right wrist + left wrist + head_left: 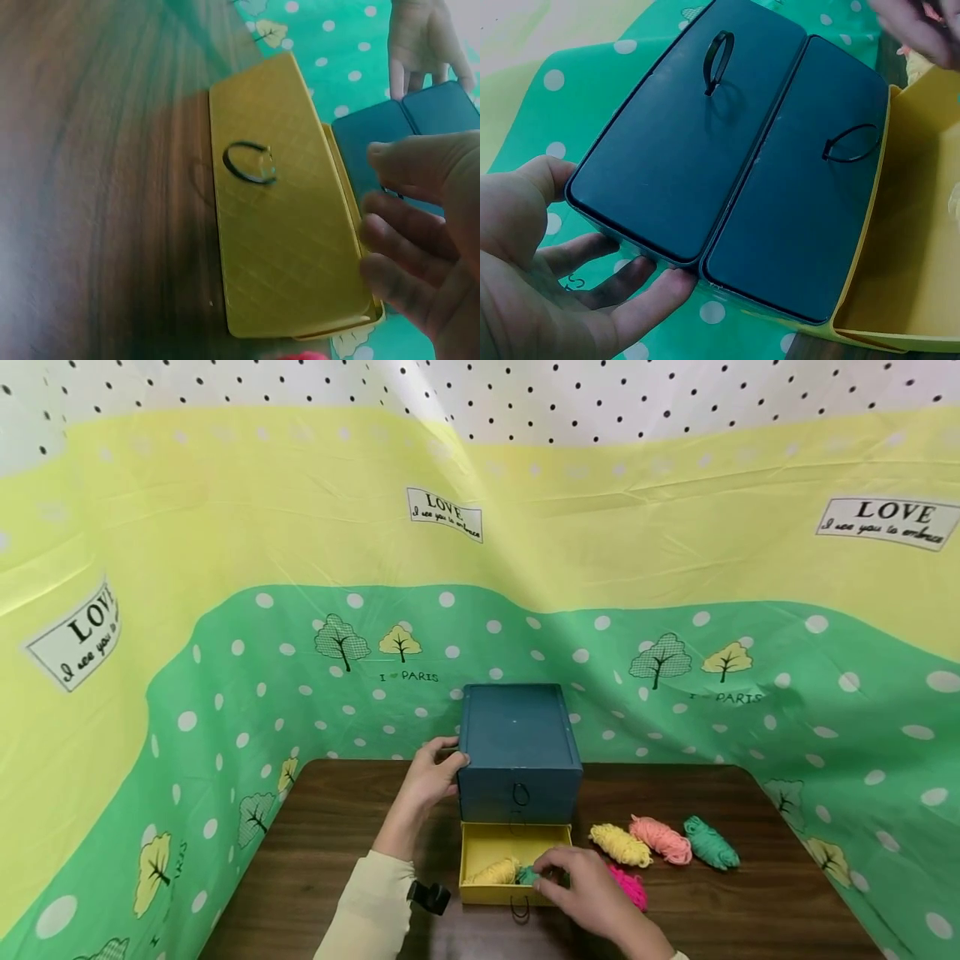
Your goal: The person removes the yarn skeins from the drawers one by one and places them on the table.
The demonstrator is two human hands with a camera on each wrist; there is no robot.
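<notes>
A dark blue drawer cabinet (517, 727) stands on the table, its yellow bottom drawer (516, 837) pulled out. My left hand (429, 777) rests against the cabinet's left side; in the left wrist view its thumb is at the top edge and its fingers (649, 307) lie along the side wall. Inside the drawer are a yellow yarn skein (493, 872) and a teal yarn skein (527, 876), the teal one partly hidden. Over the drawer's right front corner hovers my right hand (588, 887). Its fingers are loosely bent with nothing between them in the right wrist view (420, 232).
Right of the drawer lie a yellow skein (621, 845), a coral skein (661, 839), a green skein (710, 843) and a magenta skein (632, 887) partly behind my right hand. Black loop pulls (521, 793) hang on the drawer fronts. A printed curtain (420, 718) encloses the wooden table (322, 852).
</notes>
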